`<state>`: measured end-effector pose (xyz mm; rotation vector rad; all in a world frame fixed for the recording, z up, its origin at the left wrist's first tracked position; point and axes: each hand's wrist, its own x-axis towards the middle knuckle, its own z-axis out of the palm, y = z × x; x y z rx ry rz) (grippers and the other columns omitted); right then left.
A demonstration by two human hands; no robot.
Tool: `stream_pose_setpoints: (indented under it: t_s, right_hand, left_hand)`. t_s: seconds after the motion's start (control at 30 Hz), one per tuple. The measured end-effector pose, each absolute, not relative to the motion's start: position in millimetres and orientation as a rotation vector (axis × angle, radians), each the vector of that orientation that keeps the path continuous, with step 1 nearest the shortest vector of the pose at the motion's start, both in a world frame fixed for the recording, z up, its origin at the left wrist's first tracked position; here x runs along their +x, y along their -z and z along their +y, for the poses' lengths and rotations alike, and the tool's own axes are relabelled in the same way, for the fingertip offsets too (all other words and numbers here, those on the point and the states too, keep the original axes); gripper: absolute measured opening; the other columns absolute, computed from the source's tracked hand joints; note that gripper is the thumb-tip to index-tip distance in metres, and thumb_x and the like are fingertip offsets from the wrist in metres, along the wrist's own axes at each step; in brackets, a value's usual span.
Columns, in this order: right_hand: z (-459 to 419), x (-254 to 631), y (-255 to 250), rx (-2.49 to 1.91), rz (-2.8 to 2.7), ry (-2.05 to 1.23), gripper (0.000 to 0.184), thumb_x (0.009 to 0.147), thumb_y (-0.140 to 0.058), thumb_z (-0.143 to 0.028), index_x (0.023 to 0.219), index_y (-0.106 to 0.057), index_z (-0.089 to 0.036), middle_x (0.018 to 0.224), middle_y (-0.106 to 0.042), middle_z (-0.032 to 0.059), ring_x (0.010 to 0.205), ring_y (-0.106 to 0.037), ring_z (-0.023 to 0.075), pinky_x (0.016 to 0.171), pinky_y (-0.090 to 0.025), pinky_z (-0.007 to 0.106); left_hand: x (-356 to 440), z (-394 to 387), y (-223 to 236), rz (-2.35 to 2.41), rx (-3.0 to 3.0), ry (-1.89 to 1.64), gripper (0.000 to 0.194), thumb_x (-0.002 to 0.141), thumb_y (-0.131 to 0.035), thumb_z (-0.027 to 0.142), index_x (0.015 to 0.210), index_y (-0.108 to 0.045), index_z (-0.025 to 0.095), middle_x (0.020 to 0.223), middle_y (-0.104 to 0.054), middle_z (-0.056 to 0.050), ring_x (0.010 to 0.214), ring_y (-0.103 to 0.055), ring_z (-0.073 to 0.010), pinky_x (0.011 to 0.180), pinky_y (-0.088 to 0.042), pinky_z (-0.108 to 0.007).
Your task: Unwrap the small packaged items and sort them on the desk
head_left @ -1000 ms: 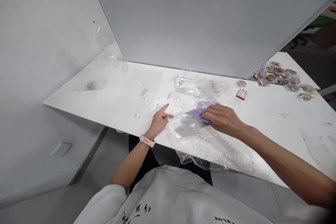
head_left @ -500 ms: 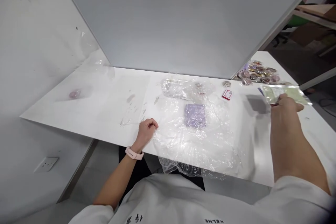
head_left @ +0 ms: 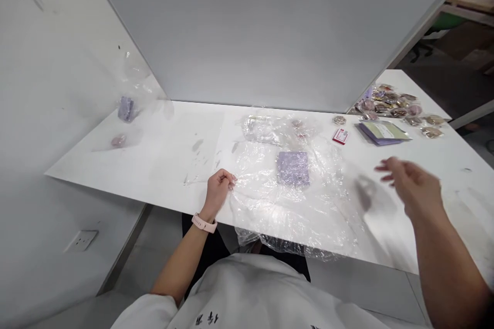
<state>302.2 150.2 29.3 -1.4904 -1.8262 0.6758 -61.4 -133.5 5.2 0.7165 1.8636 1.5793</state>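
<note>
My left hand [head_left: 219, 188], with a pink band on the wrist, pinches the left edge of a large clear plastic bag [head_left: 262, 216]. The bag is spread over the table and hangs past its front edge. A purple square packet [head_left: 293, 168] lies at the bag's middle, in or under the film; I cannot tell which. My right hand [head_left: 415, 185] is in the air to the right of the bag, fingers apart and holding nothing. Beyond it, a pale green flat packet [head_left: 382, 131] rests on a purple one.
A red and white small box [head_left: 340, 136] and a round wrapped item [head_left: 339, 120] stand behind the bag. Several small wrapped items [head_left: 389, 100] are heaped at the back right. On the left lie a pink item [head_left: 118, 140] and a purple packet [head_left: 125, 108]. A grey partition [head_left: 262, 36] borders the table's back.
My right hand has let go of the pale green packet, now on the table, and has moved nearer me. My left hand has closed on the bag's edge. The view has shifted slightly.
</note>
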Motion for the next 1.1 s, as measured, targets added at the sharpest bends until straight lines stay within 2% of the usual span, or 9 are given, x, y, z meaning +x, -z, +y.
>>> stream_pose_setpoints:
  t_s: [0.13, 0.27, 0.37, 0.47, 0.57, 0.7, 0.9, 1.0, 1.1]
  right_hand:
    - [35.4, 297.7, -22.8, -1.381, -2.305, -0.893, 0.08, 0.073, -0.071, -0.068, 0.14, -0.054, -0.027, 0.098, -0.074, 0.0104, 0.053, -0.057, 0.0183, 0.045, -0.046, 0.033]
    - [-6.6, 261.0, -17.3, -1.153, -2.404, -0.644, 0.04, 0.093, -0.05, -0.057, 0.11, -0.07, -0.027, 0.082, -0.068, 0.0049, 0.049, -0.051, 0.0145, 0.047, -0.043, 0.03]
    - [-10.7, 231.5, -26.5, -1.055, -2.34, -0.632, 0.035, 0.093, -0.051, -0.054, 0.103, -0.071, -0.026, 0.086, -0.067, 0.0058, 0.053, -0.054, 0.0153, 0.047, -0.043, 0.029]
    - [-22.4, 211.0, -46.4, -0.859, -2.283, -1.129, 0.039, 0.087, -0.062, -0.054, 0.115, -0.069, -0.027, 0.093, -0.07, 0.0059, 0.061, -0.061, 0.0182, 0.052, -0.05, 0.03]
    - [-42.9, 201.0, -67.3, -0.582, -2.228, -1.761, 0.028, 0.088, -0.063, -0.05, 0.1, -0.074, -0.027, 0.085, -0.071, 0.0039, 0.066, -0.064, 0.0207, 0.056, -0.053, 0.031]
    - [-60.0, 192.0, -84.9, -0.309, -2.253, -1.979, 0.03, 0.093, -0.056, -0.047, 0.076, -0.071, -0.026, 0.063, -0.062, 0.0011, 0.053, -0.055, 0.0165, 0.05, -0.048, 0.029]
    - [-68.2, 165.1, -89.2, -0.216, -2.388, -1.781, 0.029, 0.095, -0.057, -0.04, 0.073, -0.065, -0.024, 0.061, -0.056, -0.0012, 0.054, -0.05, 0.014, 0.052, -0.045, 0.027]
    - [-71.8, 151.4, -90.7, -0.235, -2.328, -1.74, 0.018, 0.096, -0.057, -0.037, 0.099, -0.071, -0.026, 0.085, -0.069, 0.0023, 0.072, -0.063, 0.0175, 0.066, -0.053, 0.029]
    - [-68.8, 144.3, -88.6, -0.325, -2.226, -1.622, 0.028, 0.094, -0.062, -0.035, 0.121, -0.069, -0.031, 0.125, -0.068, 0.0066, 0.105, -0.067, 0.0249, 0.089, -0.056, 0.039]
  left_hand:
    - [-49.2, -130.4, -17.8, 1.602, 0.57, -1.674, 0.015, 0.084, -0.06, 0.025, 0.075, -0.05, 0.017, 0.101, -0.066, -0.006, 0.067, -0.068, -0.012, 0.057, -0.049, -0.023]
    - [-9.9, -128.9, -32.9, 1.245, 0.658, -1.665, 0.022, 0.087, -0.065, 0.031, 0.076, -0.052, 0.016, 0.104, -0.066, -0.008, 0.082, -0.072, -0.0183, 0.065, -0.057, -0.028]
    - [18.2, -131.9, -44.3, 1.074, 0.881, -1.653, 0.027, 0.093, -0.062, 0.033, 0.072, -0.055, 0.016, 0.105, -0.069, -0.01, 0.095, -0.071, -0.0221, 0.08, -0.059, -0.037]
    - [30.8, -138.9, -55.8, 1.087, 1.326, -1.607, 0.033, 0.099, -0.051, 0.03, 0.071, -0.062, 0.019, 0.106, -0.072, -0.011, 0.115, -0.064, -0.0246, 0.11, -0.043, -0.049]
    - [29.8, -149.3, -63.3, 1.186, 1.766, -1.443, 0.016, 0.095, -0.06, 0.027, 0.087, -0.074, 0.024, 0.122, -0.068, -0.01, 0.136, -0.05, -0.0287, 0.122, -0.025, -0.052]
    - [18.0, -165.5, -64.9, 1.107, 1.896, -1.252, 0.03, 0.092, -0.056, 0.014, 0.117, -0.069, 0.023, 0.13, -0.064, -0.012, 0.138, -0.049, -0.0276, 0.105, -0.051, -0.042]
    - [-11.4, -181.9, -82.1, 1.124, 1.827, -1.246, 0.047, 0.086, -0.039, -0.002, 0.108, -0.073, 0.022, 0.131, -0.065, -0.011, 0.124, -0.061, -0.0246, 0.085, -0.06, -0.031]
    - [-33.1, -187.9, -93.8, 1.27, 1.787, -1.253, 0.04, 0.093, -0.039, 0.008, 0.094, -0.076, 0.022, 0.13, -0.066, -0.01, 0.111, -0.068, -0.0219, 0.085, -0.06, -0.032]
    - [-79.3, -190.4, -94.6, 1.675, 1.777, -1.481, 0.031, 0.097, -0.046, 0.025, 0.085, -0.075, 0.021, 0.113, -0.071, -0.009, 0.102, -0.069, -0.0217, 0.087, -0.059, -0.035]
